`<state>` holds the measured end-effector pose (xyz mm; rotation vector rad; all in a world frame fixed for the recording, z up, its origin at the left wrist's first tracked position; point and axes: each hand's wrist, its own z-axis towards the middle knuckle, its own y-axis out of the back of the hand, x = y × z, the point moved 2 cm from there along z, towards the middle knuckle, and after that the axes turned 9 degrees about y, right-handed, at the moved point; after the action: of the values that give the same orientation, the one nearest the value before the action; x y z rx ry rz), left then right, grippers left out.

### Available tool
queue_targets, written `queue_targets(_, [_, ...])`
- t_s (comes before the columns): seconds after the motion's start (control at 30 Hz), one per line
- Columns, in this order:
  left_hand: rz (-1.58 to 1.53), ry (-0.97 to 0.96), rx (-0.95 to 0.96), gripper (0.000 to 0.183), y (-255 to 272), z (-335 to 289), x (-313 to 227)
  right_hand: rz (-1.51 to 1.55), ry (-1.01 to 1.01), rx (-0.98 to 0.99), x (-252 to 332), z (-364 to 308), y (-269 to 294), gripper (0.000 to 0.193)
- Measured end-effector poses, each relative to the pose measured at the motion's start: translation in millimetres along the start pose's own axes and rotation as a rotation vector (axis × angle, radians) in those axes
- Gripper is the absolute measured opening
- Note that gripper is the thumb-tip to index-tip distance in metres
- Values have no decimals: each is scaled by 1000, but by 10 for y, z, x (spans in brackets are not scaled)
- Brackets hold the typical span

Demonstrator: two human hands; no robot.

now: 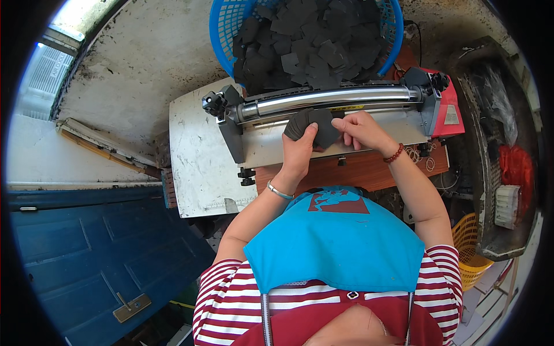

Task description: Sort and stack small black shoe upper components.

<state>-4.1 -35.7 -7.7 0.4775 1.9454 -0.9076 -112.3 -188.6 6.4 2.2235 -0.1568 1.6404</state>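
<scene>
My left hand (300, 151) grips a stack of black fabric pieces (314, 126), thumb on top. My right hand (360, 128) pinches the right edge of the top black piece in that stack. Both hands sit just in front of the shiny metal roller (332, 98) of a grey roller machine (254, 135). A silver bangle is on my left wrist and a red bead bracelet on my right.
A blue plastic basket (222, 29) heaped with black fabric pieces stands behind the machine. The machine rests on a white board (193, 167) and a wooden table (369, 173). A yellow basket (467, 251) is at the right, a blue door (86, 254) at the lower left.
</scene>
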Motion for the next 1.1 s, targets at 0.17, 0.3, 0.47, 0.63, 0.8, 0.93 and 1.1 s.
queue_targets(0.17, [-132, 16, 54, 18, 14, -10, -9, 41, 82, 60, 6, -73, -45, 38])
queue_targets(0.3, [-191, 8, 10, 16, 23, -23, -39, 111, -26, 127, -45, -119, 108, 35])
queue_targets(0.47, [-174, 9, -13, 16, 22, -28, -57, 198, -67, 108, -24, -142, 91, 33])
queue_targets(0.63, [-227, -8, 45, 16, 73, 3, 6, 105, 61, 151, 25, -112, -42, 34])
queue_targets(0.8, [-180, -2, -33, 12, 119, -52, -140, -2, -112, 172, -88, -143, 233, 33])
queue_targets(0.93, [-150, -1, -56, 13, 76, -41, -109, -116, -184, 66, -155, -60, 324, 33])
queue_targets(1.1, [-133, -23, -5, 13, -49, 21, 61, 34, -37, 1, -6, -51, 93, 40])
